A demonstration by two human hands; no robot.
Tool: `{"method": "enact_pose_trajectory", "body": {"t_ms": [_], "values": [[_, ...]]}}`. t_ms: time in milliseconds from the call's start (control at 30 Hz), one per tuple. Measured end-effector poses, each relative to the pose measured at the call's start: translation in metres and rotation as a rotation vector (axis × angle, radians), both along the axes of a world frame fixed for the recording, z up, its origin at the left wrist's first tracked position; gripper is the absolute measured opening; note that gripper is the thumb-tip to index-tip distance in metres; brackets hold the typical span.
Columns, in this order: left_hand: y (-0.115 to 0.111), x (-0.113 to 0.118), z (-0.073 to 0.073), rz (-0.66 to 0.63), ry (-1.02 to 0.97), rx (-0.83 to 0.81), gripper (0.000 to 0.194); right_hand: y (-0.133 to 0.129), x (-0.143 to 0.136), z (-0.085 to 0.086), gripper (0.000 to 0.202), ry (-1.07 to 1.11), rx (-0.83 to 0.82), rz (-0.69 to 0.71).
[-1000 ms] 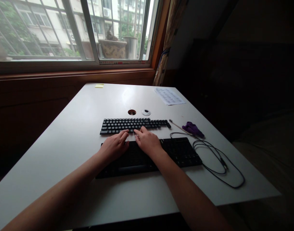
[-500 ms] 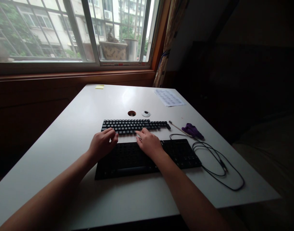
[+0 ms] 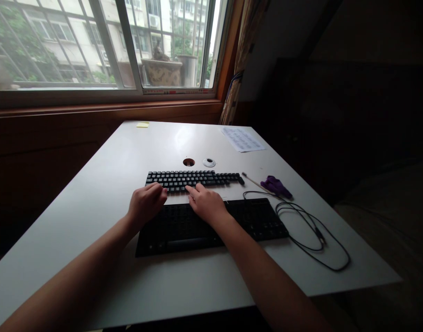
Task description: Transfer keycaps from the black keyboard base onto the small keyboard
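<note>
Your left forearm (image 3: 83, 263) slants forward and inward, ending in your left hand (image 3: 146, 201), back upward, fingers curled under. Your right forearm (image 3: 256, 263) angles in oppositely; your right hand (image 3: 208, 203) points a finger forward and leftward. The hands are near each other, not touching.

The head camera looked forward and down from above and behind the left hand (image 3: 146, 201) and right hand (image 3: 207, 203), far enough back to take in both forearms (image 3: 83, 272), the desk (image 3: 107, 184) around them and the window (image 3: 173, 41) beyond.
</note>
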State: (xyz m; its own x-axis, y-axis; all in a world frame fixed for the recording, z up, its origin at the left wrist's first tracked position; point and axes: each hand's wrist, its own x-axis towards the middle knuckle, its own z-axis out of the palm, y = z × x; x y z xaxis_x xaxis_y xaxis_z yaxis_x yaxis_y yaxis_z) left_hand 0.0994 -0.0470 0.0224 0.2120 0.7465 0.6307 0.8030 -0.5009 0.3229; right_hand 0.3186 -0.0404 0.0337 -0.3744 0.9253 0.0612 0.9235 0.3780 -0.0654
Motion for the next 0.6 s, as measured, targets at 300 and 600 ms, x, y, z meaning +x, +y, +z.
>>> {"method": "enact_pose_trajectory", "body": {"t_ms": [300,600], "values": [[0.0053,0.0015,-0.0056,0.008,-0.086,-0.010,0.033,0.0053,-0.0037,-0.0010,0.049,-0.017,-0.060,0.042],[0.0062,0.0017,-0.0076,0.007,-0.053,-0.015,0.032,0.0071,-0.0034,-0.0028,0.051,-0.057,-0.084,0.040]]}}
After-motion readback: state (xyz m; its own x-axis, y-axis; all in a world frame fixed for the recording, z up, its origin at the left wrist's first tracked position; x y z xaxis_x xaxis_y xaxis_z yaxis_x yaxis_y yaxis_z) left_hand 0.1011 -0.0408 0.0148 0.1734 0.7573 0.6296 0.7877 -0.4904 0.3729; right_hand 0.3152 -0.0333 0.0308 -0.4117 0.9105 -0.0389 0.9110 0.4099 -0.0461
